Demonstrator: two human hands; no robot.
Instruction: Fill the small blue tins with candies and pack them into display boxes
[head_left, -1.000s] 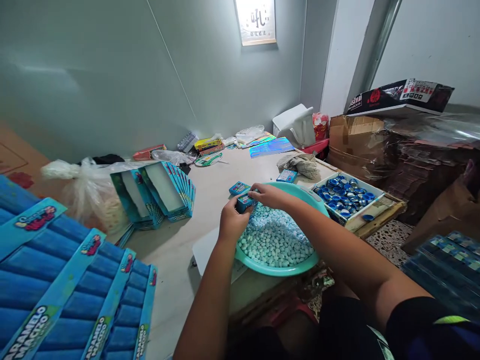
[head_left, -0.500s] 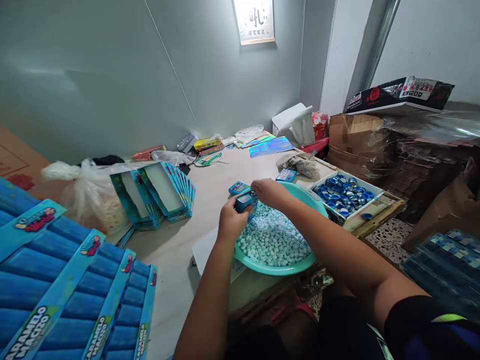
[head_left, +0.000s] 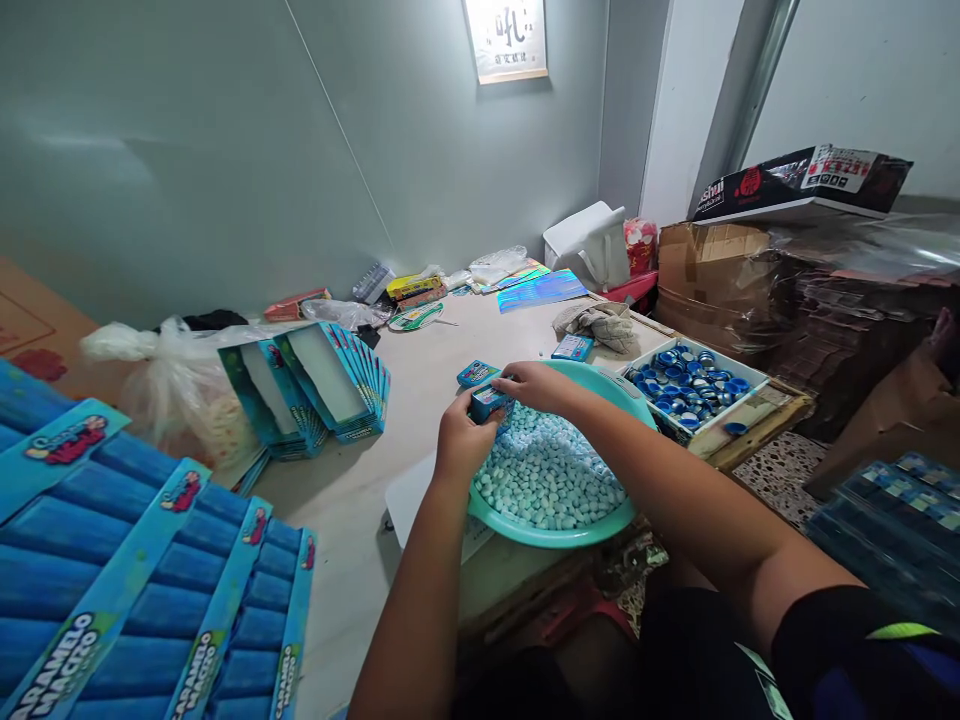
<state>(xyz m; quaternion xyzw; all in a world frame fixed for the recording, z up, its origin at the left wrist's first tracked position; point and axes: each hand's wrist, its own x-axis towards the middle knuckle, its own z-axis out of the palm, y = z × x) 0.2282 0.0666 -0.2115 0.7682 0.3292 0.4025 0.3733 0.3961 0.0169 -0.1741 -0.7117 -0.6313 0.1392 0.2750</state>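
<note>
A small blue box (head_left: pixel 487 400) is held by my left hand (head_left: pixel 463 436), fingers wrapped round it, above the left rim of a turquoise basin (head_left: pixel 559 538). My right hand (head_left: pixel 534 386) has its fingers closed at the far right edge of that box; whether anything else is between them is too small to tell. Pale blue candies (head_left: pixel 547 480) fill much of the basin. Just behind my left hand, another blue box (head_left: pixel 475 373) lies close to the held one. One more blue box (head_left: pixel 573 347) rests behind the basin.
Blue metal caps (head_left: pixel 690 385) fill a white tray on the right. Folded blue cartons (head_left: pixel 326 385) stand at left, behind large stacked blue display boxes (head_left: pixel 135 560). A grey cloth (head_left: pixel 600 326) lies behind the basin. Cardboard boxes (head_left: pixel 709 285) stand at the back right.
My right fingers have moved slightly down and left, onto the held box. My left hand has stayed nearly in place with the box.
</note>
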